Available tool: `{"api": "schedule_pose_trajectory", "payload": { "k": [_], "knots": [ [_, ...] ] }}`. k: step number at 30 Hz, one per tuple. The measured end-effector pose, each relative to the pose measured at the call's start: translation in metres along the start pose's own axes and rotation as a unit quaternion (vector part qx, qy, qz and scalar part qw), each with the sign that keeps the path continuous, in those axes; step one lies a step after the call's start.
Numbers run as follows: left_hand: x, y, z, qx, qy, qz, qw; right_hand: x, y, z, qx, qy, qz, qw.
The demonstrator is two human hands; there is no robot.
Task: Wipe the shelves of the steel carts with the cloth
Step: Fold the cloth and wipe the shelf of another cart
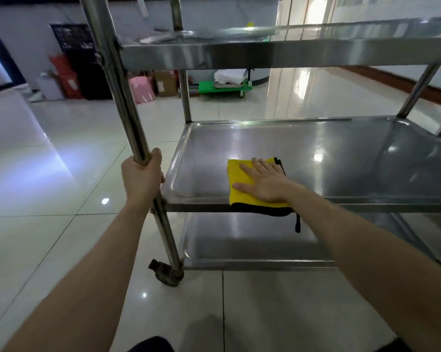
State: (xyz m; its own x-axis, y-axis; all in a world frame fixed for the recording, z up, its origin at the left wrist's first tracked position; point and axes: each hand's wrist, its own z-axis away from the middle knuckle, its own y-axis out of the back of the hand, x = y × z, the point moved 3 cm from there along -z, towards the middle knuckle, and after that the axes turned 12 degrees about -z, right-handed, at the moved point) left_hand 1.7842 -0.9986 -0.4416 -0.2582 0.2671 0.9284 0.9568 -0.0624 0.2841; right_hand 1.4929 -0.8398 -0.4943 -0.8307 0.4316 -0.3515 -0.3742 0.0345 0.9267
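Note:
A steel cart with three shelves fills the view. My right hand [264,182] lies flat with straight fingers on a yellow cloth with black trim [237,174], which sits at the near edge of the middle shelf [328,153]. Part of the cloth's black edge hangs over the shelf rim. My left hand [142,177] grips the cart's near-left upright post [128,102] at middle-shelf height. The top shelf [277,50] is above and the bottom shelf [252,240] lies below.
A caster wheel [166,274] sits at the base of the gripped post. The glossy tiled floor [62,174] spreads to the left and front. Boxes, a pink bag [142,88] and a green trolley [224,86] stand against the far wall.

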Motion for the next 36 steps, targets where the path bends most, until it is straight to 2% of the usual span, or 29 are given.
{"api": "schedule_pose_trajectory", "payload": {
  "k": [4, 6, 9, 11, 14, 17, 21, 23, 28, 30, 34, 36],
  "knots": [
    [0.004, 0.008, 0.005, 0.006, 0.032, -0.043, 0.999, 0.093, 0.037, 0.022, 0.025, -0.061, -0.016, 0.998],
    [0.01, 0.01, 0.01, 0.031, 0.043, -0.047, 0.997, 0.116, 0.048, 0.015, 0.026, -0.095, -0.024, 0.995],
    [0.02, 0.009, 0.023, 0.053, 0.031, -0.063, 0.996, 0.097, 0.043, -0.021, 0.023, -0.162, -0.012, 0.987],
    [0.023, 0.008, 0.03, 0.045, 0.024, -0.1, 0.994, 0.059, 0.034, -0.045, 0.019, -0.167, 0.004, 0.986],
    [0.023, 0.011, 0.033, 0.037, 0.019, -0.17, 0.985, -0.002, 0.016, -0.077, 0.031, -0.062, -0.005, 0.998],
    [0.019, 0.014, 0.034, 0.052, 0.011, -0.193, 0.98, -0.063, 0.0, -0.099, 0.002, 0.026, -0.01, 1.0],
    [0.015, 0.015, 0.037, 0.074, 0.007, -0.204, 0.976, -0.134, -0.025, -0.098, -0.039, 0.197, 0.047, 0.979],
    [0.014, 0.015, 0.036, 0.077, 0.001, -0.208, 0.975, -0.141, -0.033, -0.092, -0.061, 0.278, 0.075, 0.956],
    [0.008, 0.011, 0.038, 0.097, -0.009, -0.188, 0.977, -0.105, -0.03, -0.083, -0.074, 0.32, 0.06, 0.943],
    [0.01, 0.009, 0.039, 0.1, -0.013, -0.181, 0.978, -0.083, -0.016, -0.097, -0.074, 0.295, 0.039, 0.952],
    [0.009, 0.009, 0.04, 0.097, -0.01, -0.175, 0.98, -0.034, 0.014, -0.144, -0.037, 0.114, 0.025, 0.992],
    [0.007, 0.009, 0.04, 0.099, -0.01, -0.164, 0.981, -0.041, 0.012, -0.154, -0.029, 0.078, 0.023, 0.996]
  ]
}}
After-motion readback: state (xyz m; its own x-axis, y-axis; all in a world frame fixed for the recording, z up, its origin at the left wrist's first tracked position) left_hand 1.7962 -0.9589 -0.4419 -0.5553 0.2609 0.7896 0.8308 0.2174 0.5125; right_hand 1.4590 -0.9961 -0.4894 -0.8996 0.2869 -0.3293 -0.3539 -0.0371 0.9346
